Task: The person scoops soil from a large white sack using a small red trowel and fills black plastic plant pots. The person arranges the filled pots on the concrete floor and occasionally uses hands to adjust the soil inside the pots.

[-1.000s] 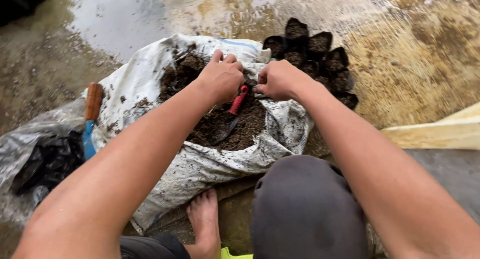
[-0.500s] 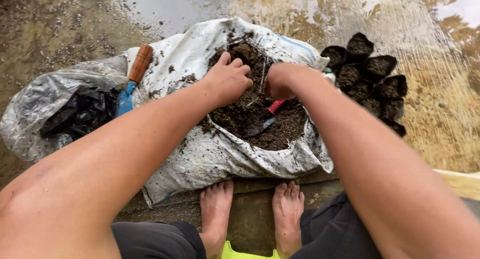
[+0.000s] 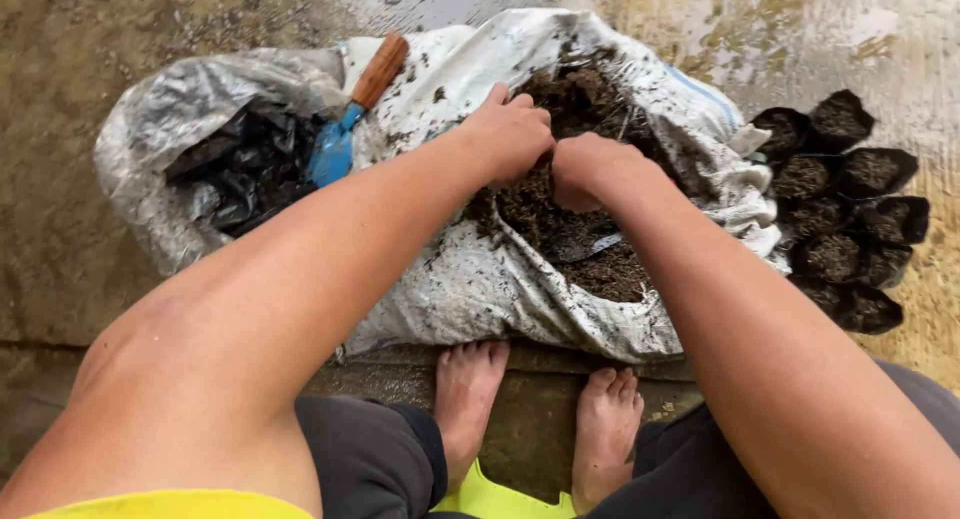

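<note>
One white woven sack (image 3: 470, 299) lies open on the wet concrete ground (image 3: 60, 239), its mouth turned up and away from the person, its long axis running from lower left to upper right. Dark soil (image 3: 600, 269) fills the opening. Two hands work over it, close together, nearly touching. The left hand (image 3: 508, 134) is curled with knuckles up and fingers bent down into the soil; what it pinches cannot be made out. The right hand (image 3: 590, 169) is closed into a loose fist just beside it, resting on the soil, its contents hidden.

One trowel blade (image 3: 585, 247), dark and metal, lies half buried in the soil below the right hand, pointing toward the lower left.

A second tool with a wooden handle (image 3: 380, 71) and blue blade (image 3: 330, 154) lies on the sack's left edge, its axis slanting from upper right down to lower left. One clear plastic bag (image 3: 160, 119) holding crumpled black plastic (image 3: 240, 169) sits at the left.

To the right of the sack stand about ten small black grow bags (image 3: 850, 209), clustered and touching, filled with soil. Two bare feet (image 3: 470, 399) stand near the sack's lower edge.
</note>
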